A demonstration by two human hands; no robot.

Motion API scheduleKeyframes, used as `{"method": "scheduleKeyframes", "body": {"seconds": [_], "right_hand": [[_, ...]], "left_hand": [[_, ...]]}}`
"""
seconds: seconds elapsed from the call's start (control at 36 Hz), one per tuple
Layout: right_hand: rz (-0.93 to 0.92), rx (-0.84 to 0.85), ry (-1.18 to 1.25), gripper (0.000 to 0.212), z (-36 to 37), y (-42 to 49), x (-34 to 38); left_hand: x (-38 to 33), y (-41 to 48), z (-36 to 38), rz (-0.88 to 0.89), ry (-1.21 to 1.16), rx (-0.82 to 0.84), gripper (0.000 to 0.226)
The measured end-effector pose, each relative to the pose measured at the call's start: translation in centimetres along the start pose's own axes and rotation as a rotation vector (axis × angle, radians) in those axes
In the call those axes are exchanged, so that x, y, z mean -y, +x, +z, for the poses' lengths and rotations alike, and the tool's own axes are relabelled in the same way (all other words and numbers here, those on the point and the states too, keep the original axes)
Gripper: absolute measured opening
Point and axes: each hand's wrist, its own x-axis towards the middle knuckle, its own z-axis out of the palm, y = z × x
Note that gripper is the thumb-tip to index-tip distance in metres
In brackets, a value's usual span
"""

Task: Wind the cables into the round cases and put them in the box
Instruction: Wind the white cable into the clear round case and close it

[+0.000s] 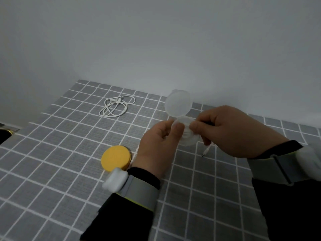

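A translucent round case (178, 106) is held above the table with its hinged lid standing open. My left hand (158, 145) grips the case's lower half from the left. My right hand (231, 131) pinches a white cable against the case's right side; the cable's plug end (205, 151) hangs below that hand. Coils of the cable inside the case are mostly hidden by my fingers. A second white cable (116, 106) lies loosely looped on the table at the back. A yellow round case (116, 160) lies shut beside my left wrist.
The table (52, 171) has a grey cloth with a white grid and meets a plain wall behind. A dark object with a brass rim (5, 133) shows at the far left edge. No box is in view.
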Motion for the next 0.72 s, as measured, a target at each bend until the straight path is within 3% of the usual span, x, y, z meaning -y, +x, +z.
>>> {"method": "scheduleKeyframes", "body": {"seconds": [0.17,0.33,0.5,0.72], "right_hand": [[-0.025,-0.071,0.104,0.040,0.5,0.4,-0.4],[-0.039,-0.224,0.188,0.036,2.6,1.4,0.3],[0.000,-0.322,0.381,0.014,4.6,2.2,0.7],[0.072,-0.226,0.582,0.017,7.4,2.4,2.1]], "left_hand": [[-0.5,-0.3,-0.1,0.050,-0.071,0.056,0.015],[-0.2,0.1,-0.2,0.017,-0.194,-0.074,0.019],[0.2,0.4,-0.5,-0.005,-0.216,-0.239,0.025],[0.3,0.8,-0.6,-0.069,-0.305,-0.378,0.027]]}}
